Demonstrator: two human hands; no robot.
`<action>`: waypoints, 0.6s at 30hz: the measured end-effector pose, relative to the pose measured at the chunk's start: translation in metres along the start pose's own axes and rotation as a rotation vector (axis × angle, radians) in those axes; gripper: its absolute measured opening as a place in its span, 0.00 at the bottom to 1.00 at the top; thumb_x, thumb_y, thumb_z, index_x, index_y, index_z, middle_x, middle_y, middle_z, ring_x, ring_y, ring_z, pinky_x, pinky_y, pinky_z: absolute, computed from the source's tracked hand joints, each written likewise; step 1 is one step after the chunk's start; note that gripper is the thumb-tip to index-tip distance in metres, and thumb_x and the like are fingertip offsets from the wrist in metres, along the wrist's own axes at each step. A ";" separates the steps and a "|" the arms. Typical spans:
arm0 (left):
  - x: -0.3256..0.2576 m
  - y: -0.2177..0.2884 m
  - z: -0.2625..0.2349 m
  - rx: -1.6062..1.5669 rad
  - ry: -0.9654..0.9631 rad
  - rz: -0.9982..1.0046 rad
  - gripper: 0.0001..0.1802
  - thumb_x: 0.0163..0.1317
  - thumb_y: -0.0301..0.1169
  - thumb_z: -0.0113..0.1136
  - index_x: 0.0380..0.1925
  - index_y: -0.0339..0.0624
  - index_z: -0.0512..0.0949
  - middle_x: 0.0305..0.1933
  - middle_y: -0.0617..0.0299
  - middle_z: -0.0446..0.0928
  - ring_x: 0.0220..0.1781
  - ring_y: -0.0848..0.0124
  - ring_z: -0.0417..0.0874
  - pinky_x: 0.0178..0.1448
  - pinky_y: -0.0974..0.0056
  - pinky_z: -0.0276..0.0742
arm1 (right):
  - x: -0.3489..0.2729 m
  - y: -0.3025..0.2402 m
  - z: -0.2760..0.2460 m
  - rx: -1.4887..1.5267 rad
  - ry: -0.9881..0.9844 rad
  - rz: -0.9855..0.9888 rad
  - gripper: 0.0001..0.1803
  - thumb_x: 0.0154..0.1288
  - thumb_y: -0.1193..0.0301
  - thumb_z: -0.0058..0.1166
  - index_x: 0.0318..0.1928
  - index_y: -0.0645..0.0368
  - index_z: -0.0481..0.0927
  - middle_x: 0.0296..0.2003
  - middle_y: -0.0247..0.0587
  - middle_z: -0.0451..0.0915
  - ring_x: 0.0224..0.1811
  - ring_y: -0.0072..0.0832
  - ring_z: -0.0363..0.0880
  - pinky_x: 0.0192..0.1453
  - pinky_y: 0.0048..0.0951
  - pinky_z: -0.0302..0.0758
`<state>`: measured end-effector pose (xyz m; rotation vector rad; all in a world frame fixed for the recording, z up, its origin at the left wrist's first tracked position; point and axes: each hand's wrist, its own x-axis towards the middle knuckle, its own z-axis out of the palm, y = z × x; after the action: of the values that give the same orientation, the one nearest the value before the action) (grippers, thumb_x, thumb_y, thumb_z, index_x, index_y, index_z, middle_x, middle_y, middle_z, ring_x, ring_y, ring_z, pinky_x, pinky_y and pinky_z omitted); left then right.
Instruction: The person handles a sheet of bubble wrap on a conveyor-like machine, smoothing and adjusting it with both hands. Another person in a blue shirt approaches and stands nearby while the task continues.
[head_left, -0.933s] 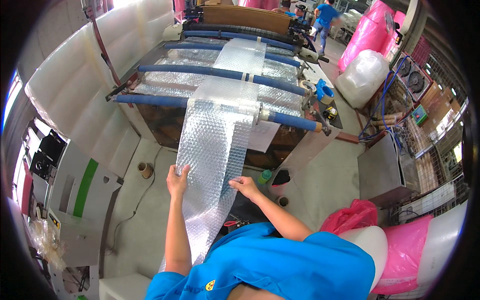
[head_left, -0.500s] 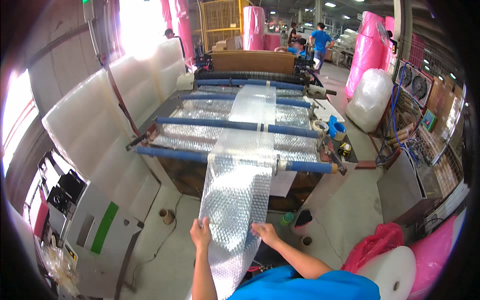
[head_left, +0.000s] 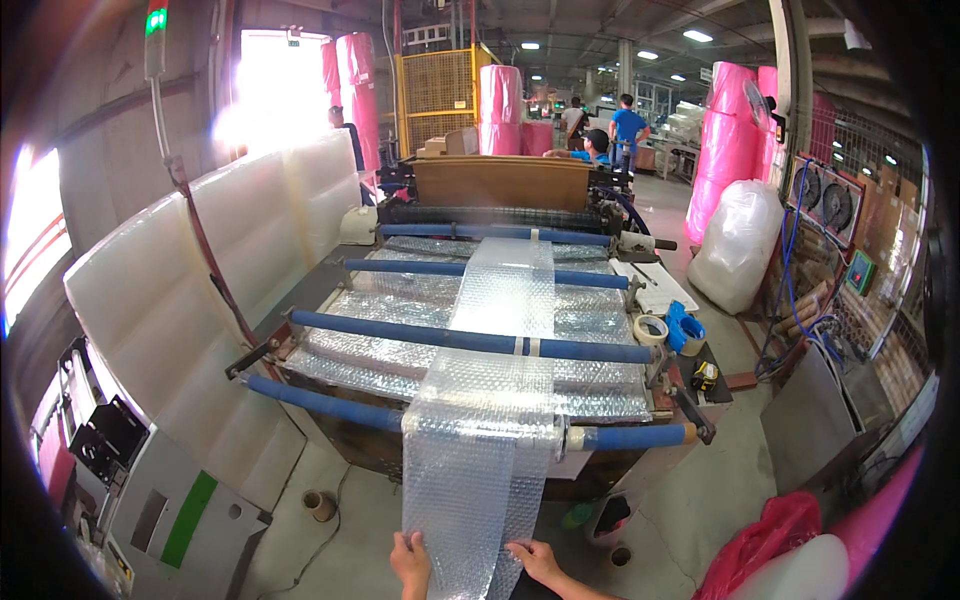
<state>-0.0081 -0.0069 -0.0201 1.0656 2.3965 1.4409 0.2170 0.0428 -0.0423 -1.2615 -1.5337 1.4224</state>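
A long clear strip of bubble wrap (head_left: 462, 495) comes over the front blue roller (head_left: 345, 404) of a machine and hangs down toward me. My left hand (head_left: 411, 567) grips its left edge, thumb on top. On the opposite edge, my right hand (head_left: 538, 563) pinches the film between thumb and fingers. Farther back, the strip runs over more blue rollers (head_left: 390, 336), above silvery bubble sheeting (head_left: 370, 360) spread across the machine bed. The film's lower end passes out of the picture between my hands.
Tape rolls (head_left: 650, 330), a blue tape dispenser (head_left: 684, 330) and a yellow-black tape measure (head_left: 705, 376) lie on the machine's right side. Large white wrapped rolls (head_left: 210, 260) stand left. A grey cabinet (head_left: 165, 525) is near left, red plastic (head_left: 765, 545) near right. Several people are beyond the machine.
My view has tilted up, so the machine and both hands appear lower in the picture. Both hands still hold the edges of the bubble wrap.
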 end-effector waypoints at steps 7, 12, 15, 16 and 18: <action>-0.001 -0.016 0.019 -0.004 0.045 0.063 0.22 0.60 0.48 0.46 0.28 0.36 0.66 0.18 0.48 0.72 0.23 0.47 0.74 0.25 0.52 0.65 | 0.001 0.013 0.000 0.010 0.035 0.040 0.16 0.59 0.61 0.53 0.36 0.62 0.80 0.27 0.37 0.81 0.30 0.19 0.76 0.35 0.20 0.71; 0.002 -0.019 0.022 0.014 0.024 0.059 0.21 0.61 0.48 0.46 0.30 0.36 0.66 0.19 0.49 0.72 0.22 0.48 0.74 0.24 0.52 0.65 | 0.000 0.016 0.002 -0.024 0.080 0.023 0.17 0.58 0.59 0.53 0.34 0.63 0.81 0.27 0.40 0.81 0.29 0.21 0.77 0.35 0.22 0.71; -0.001 -0.019 0.018 0.049 -0.009 0.024 0.20 0.60 0.47 0.46 0.31 0.37 0.66 0.19 0.49 0.73 0.23 0.48 0.74 0.25 0.52 0.65 | -0.004 0.019 0.005 -0.052 0.118 -0.032 0.18 0.57 0.58 0.54 0.31 0.62 0.81 0.25 0.41 0.80 0.26 0.22 0.77 0.32 0.23 0.70; -0.004 -0.019 0.015 0.052 -0.015 0.026 0.20 0.60 0.46 0.46 0.32 0.38 0.66 0.20 0.49 0.73 0.23 0.47 0.74 0.25 0.52 0.65 | -0.006 0.020 0.006 -0.086 0.110 -0.036 0.18 0.57 0.58 0.54 0.31 0.62 0.81 0.25 0.41 0.80 0.26 0.22 0.77 0.32 0.23 0.70; -0.006 -0.017 0.009 0.044 -0.033 0.027 0.19 0.60 0.46 0.47 0.33 0.39 0.66 0.21 0.49 0.73 0.24 0.47 0.74 0.26 0.51 0.66 | -0.010 0.021 0.007 -0.095 0.080 -0.044 0.18 0.58 0.58 0.53 0.31 0.62 0.81 0.24 0.41 0.80 0.26 0.22 0.77 0.32 0.23 0.70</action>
<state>-0.0076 -0.0094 -0.0399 1.1264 2.4111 1.3733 0.2172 0.0297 -0.0627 -1.3168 -1.5810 1.2696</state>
